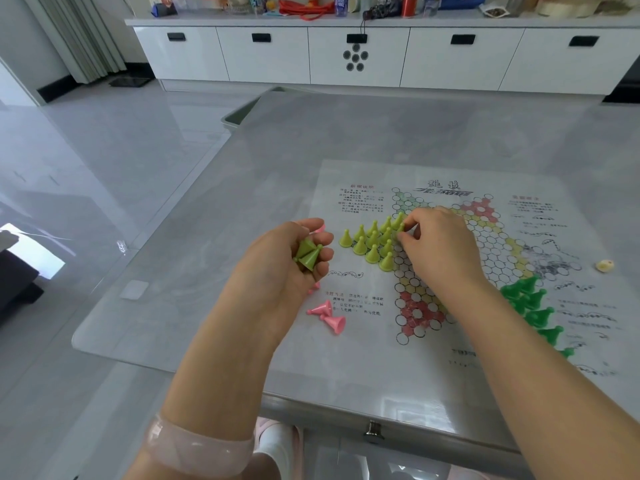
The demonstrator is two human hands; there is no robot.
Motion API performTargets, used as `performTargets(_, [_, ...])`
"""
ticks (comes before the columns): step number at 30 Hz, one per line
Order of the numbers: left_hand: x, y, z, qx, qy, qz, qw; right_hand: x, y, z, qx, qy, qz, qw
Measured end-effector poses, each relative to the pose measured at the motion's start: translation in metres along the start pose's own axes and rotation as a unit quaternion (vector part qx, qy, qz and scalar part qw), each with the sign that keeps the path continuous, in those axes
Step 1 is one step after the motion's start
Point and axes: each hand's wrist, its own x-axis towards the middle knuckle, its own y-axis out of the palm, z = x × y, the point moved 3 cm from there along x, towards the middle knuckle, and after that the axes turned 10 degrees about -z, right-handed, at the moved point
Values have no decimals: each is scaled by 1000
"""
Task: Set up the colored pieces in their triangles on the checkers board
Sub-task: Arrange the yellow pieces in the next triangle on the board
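A paper checkers board [491, 258] lies on the table. Several yellow-green cone pieces [372, 240] stand in its left triangle. My right hand [440, 247] pinches one yellow-green piece at the inner end of that triangle. My left hand [287, 268], palm up left of the board, holds a few more yellow-green pieces [308, 254]. Pink pieces [327, 315] lie toppled on the table below my left hand. Several dark green pieces [533, 306] stand in the board's near right triangle, partly behind my right forearm.
The grey table [346, 133] ends at a near edge with a metal knob [373, 431]. A small yellowish scrap [604, 265] lies right of the board. A green tray [242, 110] sticks out under the table's far left corner. A white cabinet [363, 53] stands behind.
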Motion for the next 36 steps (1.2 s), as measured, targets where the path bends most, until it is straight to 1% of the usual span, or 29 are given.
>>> performTargets(10, [0,0,1,3,-1,1,1000,-1,1,0,0,-6,-7,1000])
performTargets(16, [1,0,2,-11,-4,6,1000,-2,-12,1,7,-14,9,1000])
performTargets(19, [2,0,5,-31,-7,7,999,-7,-30,2,21,-24,-7,999])
performTargets(23, [0,3,11,-53,-27,31,998,-13,-58,6,71,-22,-38,996])
performTargets(26, [-1,8,14,-62,-26,46,997,-20,-70,4,83,-28,-53,995])
performTargets(29, [-2,14,16,-68,-25,62,995,-28,-70,1,82,-33,-34,995])
performTargets(31, [-3,18,19,-87,-51,70,992,-31,-68,2,94,-41,-20,995])
performTargets(36, [-4,25,25,-135,-115,59,982,-36,-63,17,187,-75,39,979])
